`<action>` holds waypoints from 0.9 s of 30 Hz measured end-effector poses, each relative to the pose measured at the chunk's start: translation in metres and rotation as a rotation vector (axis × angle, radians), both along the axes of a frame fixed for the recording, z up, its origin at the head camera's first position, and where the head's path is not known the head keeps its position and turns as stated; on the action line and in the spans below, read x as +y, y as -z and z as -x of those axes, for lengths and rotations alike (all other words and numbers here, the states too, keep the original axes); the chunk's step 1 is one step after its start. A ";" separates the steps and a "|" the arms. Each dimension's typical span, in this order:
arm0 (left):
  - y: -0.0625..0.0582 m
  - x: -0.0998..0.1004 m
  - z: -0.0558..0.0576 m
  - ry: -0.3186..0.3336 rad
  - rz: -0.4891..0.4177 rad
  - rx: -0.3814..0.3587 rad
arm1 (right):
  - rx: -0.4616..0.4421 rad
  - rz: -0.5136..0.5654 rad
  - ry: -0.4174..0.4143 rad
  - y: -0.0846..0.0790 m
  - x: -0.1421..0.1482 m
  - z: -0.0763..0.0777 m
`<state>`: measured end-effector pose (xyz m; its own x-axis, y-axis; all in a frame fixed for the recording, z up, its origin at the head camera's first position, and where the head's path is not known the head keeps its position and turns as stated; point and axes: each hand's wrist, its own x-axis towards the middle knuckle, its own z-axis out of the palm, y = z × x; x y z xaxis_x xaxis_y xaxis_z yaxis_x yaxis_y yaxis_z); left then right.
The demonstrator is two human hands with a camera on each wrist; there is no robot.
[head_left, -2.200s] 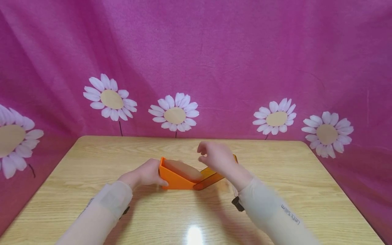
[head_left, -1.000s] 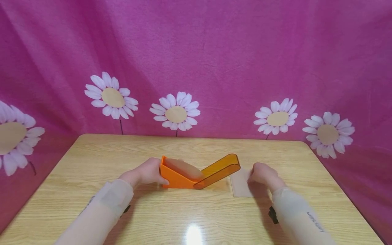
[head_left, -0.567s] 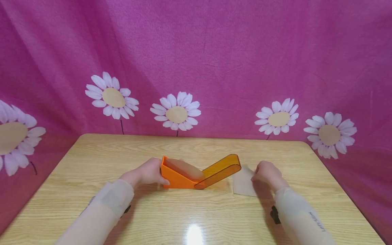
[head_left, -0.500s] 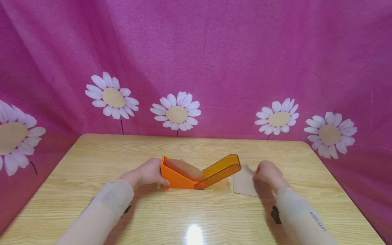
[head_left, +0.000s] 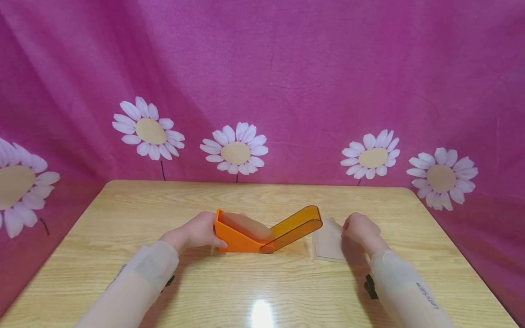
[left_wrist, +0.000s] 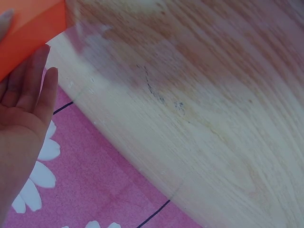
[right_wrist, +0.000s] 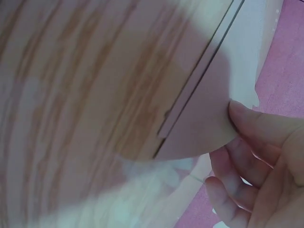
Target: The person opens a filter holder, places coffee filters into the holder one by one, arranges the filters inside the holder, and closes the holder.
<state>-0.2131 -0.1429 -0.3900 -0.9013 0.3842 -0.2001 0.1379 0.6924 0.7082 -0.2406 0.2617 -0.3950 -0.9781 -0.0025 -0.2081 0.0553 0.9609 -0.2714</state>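
An orange filter holder (head_left: pixel 235 239) stands on the table, its see-through amber lid (head_left: pixel 297 224) swung out to the right. Brown paper (head_left: pixel 246 225) with a rounded edge sits inside it. My left hand (head_left: pixel 200 230) grips the holder's left end, thumb on the near side; in the left wrist view its fingers lie along the orange wall (left_wrist: pixel 38 33). Right of the lid lie brown paper coffee filters (head_left: pixel 327 243). My right hand (head_left: pixel 362 232) pinches their rounded edge; the right wrist view shows the thumb on top of a filter (right_wrist: pixel 202 114), with a second edge beside it.
The wooden table (head_left: pixel 229 291) has a pink cloth (head_left: pixel 303 91) with white daisies behind it and at both sides. A bright light reflection (head_left: pixel 261 314) lies near the front edge.
My right hand has gone from above the amber lid to the filters on the right and taken hold of their edge. The filters have shifted slightly, showing a doubled edge. My left hand stays put.
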 end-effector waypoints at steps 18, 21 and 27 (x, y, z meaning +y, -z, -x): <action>0.001 -0.002 0.001 0.043 -0.014 0.030 | -0.093 0.288 -0.054 -0.023 0.017 0.003; 0.002 -0.003 0.001 0.047 -0.008 0.037 | -0.117 0.319 -0.057 -0.027 0.022 0.003; 0.001 -0.002 0.000 0.040 -0.007 0.023 | -0.117 0.374 -0.056 -0.039 0.029 0.004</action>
